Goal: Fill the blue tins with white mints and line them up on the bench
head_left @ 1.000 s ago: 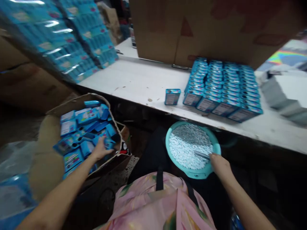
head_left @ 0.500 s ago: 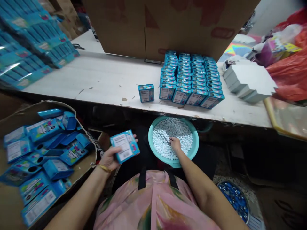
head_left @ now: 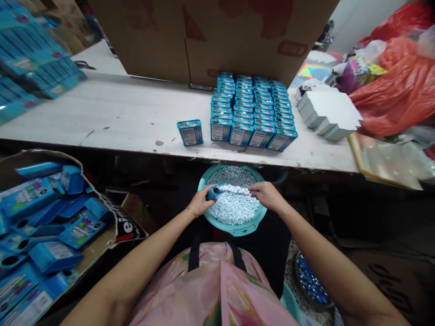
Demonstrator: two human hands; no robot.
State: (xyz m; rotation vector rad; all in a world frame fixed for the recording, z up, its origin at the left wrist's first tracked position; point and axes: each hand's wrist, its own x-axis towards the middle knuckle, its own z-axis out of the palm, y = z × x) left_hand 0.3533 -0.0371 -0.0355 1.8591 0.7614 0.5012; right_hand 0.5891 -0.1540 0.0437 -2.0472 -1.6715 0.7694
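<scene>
My left hand (head_left: 200, 201) is closed around a small blue candy box (head_left: 215, 192), tilted over the basin with its dark round opening showing. My right hand (head_left: 268, 194) pinches the end of a scoop whose body is hidden beneath a long heap of small white candies (head_left: 235, 189). The heap's left end meets the box; whether candies are entering it I cannot tell. Below both hands, a turquoise basin (head_left: 243, 232) holds many more of these white candies.
A white table (head_left: 136, 117) bears one upright blue box (head_left: 190, 133) and tight rows of boxes (head_left: 253, 131). At left, a carton (head_left: 98, 246) holds loose boxes. White stacked cards (head_left: 329, 111) and red plastic bags (head_left: 377, 104) lie right. A bowl of blue pieces (head_left: 311, 278) sits low right.
My left hand has brought the box rightward over the basin and turned it. My right hand has lifted the loaded scoop out of the candies to the box. The view has shifted slightly right.
</scene>
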